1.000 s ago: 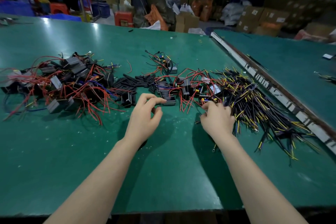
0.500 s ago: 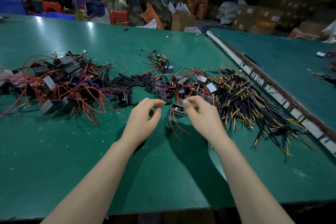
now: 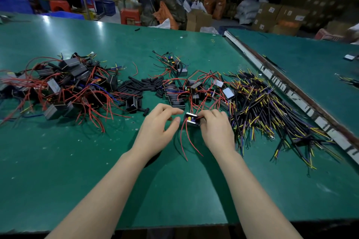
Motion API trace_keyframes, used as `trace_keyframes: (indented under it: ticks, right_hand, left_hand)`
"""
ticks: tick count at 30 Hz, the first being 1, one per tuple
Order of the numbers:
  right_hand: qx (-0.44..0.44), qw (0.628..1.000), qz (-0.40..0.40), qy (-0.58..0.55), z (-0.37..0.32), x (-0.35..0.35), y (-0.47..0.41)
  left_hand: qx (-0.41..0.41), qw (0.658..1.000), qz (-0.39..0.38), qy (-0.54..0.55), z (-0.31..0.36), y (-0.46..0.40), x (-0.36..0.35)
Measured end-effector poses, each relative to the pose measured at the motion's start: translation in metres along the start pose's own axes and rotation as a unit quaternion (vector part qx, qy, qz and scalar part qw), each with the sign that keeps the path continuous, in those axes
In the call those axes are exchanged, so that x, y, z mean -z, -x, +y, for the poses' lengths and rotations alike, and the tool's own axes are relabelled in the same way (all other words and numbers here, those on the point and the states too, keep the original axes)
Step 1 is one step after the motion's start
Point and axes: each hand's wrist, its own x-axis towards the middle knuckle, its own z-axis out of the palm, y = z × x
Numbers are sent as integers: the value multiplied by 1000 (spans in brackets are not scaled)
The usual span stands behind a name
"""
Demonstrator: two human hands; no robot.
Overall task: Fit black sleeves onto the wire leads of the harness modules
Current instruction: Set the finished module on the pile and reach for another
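- Black sleeves (image 3: 143, 84) lie loose in a heap on the green desk (image 3: 58, 161), just beyond the two hands; it looks like plenty are unused.
- Right hand (image 3: 217, 132) has its grip closed on one small module (image 3: 192, 119), fingers pinching its far side, with red leads (image 3: 184, 141) trailing from it toward the near desk edge.
- Left hand (image 3: 157, 128) sits just left of that module, thumb and forefinger curled close together; whether the grip holds a sleeve I cannot tell.
- Judging by the bare red leads, this module has no sleeve yet.
- Left of the sleeve heap sits a big tangle of modules (image 3: 64, 87); right of it a smaller cluster (image 3: 196, 87) and a wire bundle (image 3: 262, 106).
- Which pile is finished cannot be read, so much work seems left.
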Motion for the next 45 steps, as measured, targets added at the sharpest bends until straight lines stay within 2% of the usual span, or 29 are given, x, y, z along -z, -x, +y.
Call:
trace_keyframes:
  ticks: [3, 6, 8, 10, 13, 16, 20, 22, 25, 30, 32, 34, 37, 40, 41, 43, 44, 45]
  right_hand:
    - [100, 984, 89, -115, -8, 3, 6]
    - [150, 964, 70, -207, -22, 3, 11]
    - [121, 952, 26, -281, -26, 5, 13]
    - [54, 926, -19, -374, -28, 6, 14]
    - [-44, 889, 28, -455, -25, 6, 9]
    - [-63, 899, 78, -427, -17, 7, 4]
    - [67, 951, 4, -301, -3, 8, 1]
    - [110, 952, 5, -285, -2, 6, 1]
    - [114, 952, 58, -279, -5, 7, -3]
    - [206, 949, 99, -217, -24, 23, -20]
    - [240, 943, 94, -212, -33, 34, -30]
    - [231, 942, 68, -232, -38, 46, -39]
    - [168, 940, 43, -294, -38, 60, -49]
    - [109, 943, 24, -315, -40, 61, -52]
    - [100, 954, -1, -283, -42, 58, -52]
    - [96, 985, -40, -141, -43, 44, -51]
    - [86, 991, -33, -93, -43, 37, -49]
    - [71, 993, -4, -92, -44, 32, -46]
  left_hand:
    - [30, 998, -4, 56, 7, -1, -1]
    - [58, 994, -20, 88, 11, -2, -1]
    - [89, 988, -34, 124, 12, -2, 0]
    - [96, 983, -59, 148, 13, -2, 1]
    - [75, 984, -80, 143, 13, -1, 1]
    - [64, 984, -118, 117, 13, 1, 3]
    - [108, 973, -114, 171, 16, 2, 3]
    - [133, 968, -91, 193, 13, -1, 5]
    - [149, 960, -49, 231, 8, -3, 8]
    - [81, 989, 20, 121, 0, -2, 12]
    - [68, 988, 33, 131, 0, -2, 14]
    - [75, 985, 44, 152, 1, -3, 16]
    - [92, 976, 42, 191, 2, -5, 20]
    - [106, 951, 26, 290, 6, -7, 22]
    - [107, 943, 24, 313, 7, -8, 22]
    - [117, 930, 21, 347, 10, -8, 21]
    - [126, 922, 21, 366, 11, -9, 20]
    - [134, 912, 24, 386, 12, -9, 20]
